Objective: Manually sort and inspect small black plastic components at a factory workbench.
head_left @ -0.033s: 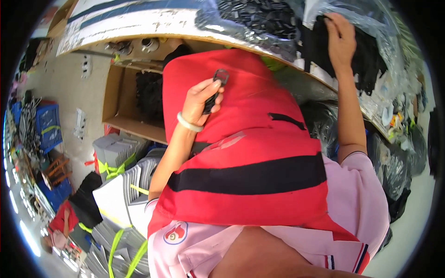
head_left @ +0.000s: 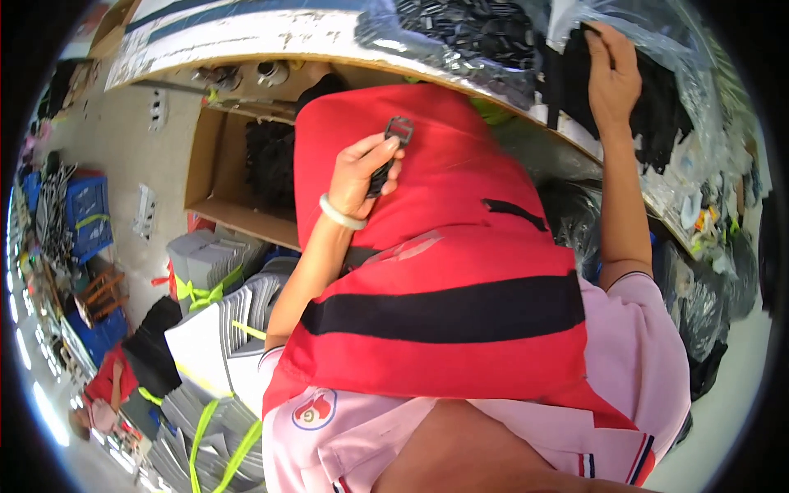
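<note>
While the left hand [head_left: 362, 172] rests against a red fabric piece with a broad black band [head_left: 444, 271], its fingers are pinched around a small black plastic buckle [head_left: 393, 140], whose dark strap end runs down under the thumb. A pale bangle [head_left: 341, 215] circles that wrist. The buckle sits at the fingertips, just above the upper part of the red fabric, which is draped over the person's front and reaches from the hands down to a pink shirt [head_left: 633, 345].

The right hand [head_left: 612, 74] is stretched well away to the upper right, fingers curled down onto a heap of black parts [head_left: 657, 107] lying in clear plastic wrapping [head_left: 699, 49] on the tabletop [head_left: 246, 33]; whether it grips one of them cannot be told. To the left of that hand, more small black parts [head_left: 477, 29] lie in another clear bag on the same tabletop.

Below the tabletop's edge, left of the left hand, an open cardboard box [head_left: 214, 172] holds dark material. Further down on that side, stacks of grey and white flat pieces tied with yellow-green bands [head_left: 214, 329] stand on the floor, and a blue crate [head_left: 86, 214] sits well apart at the far left. Dark plastic bags [head_left: 699, 312] lie beneath the right forearm.
</note>
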Demonstrator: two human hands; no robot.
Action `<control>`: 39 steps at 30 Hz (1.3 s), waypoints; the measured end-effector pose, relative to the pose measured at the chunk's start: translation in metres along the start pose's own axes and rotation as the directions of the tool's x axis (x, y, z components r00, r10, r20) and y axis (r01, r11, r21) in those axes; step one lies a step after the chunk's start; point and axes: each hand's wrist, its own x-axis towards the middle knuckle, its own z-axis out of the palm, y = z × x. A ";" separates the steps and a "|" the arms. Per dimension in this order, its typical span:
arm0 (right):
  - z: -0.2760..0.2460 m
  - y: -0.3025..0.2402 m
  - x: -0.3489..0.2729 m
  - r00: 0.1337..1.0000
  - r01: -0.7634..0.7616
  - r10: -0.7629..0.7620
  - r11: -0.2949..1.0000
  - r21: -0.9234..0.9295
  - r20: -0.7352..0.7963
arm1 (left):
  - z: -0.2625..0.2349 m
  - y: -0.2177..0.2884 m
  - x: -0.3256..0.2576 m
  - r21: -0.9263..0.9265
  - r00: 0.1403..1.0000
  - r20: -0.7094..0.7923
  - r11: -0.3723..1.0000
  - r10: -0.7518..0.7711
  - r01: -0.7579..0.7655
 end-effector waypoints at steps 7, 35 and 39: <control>0.064 -0.157 -0.051 0.320 -0.908 0.125 0.324 0.266 0.939 | 0.013 0.003 -0.013 0.123 0.939 -0.128 0.944 0.320 -0.305; 0.123 -0.152 -0.080 0.196 -0.979 0.026 0.066 0.194 0.980 | -0.025 0.020 -0.023 -0.100 0.985 -0.133 0.987 0.112 -0.126; 0.129 -0.154 -0.089 0.691 -0.513 -0.003 0.703 0.493 0.723 | -0.018 0.018 -0.018 0.019 0.939 -0.253 0.972 0.233 -0.236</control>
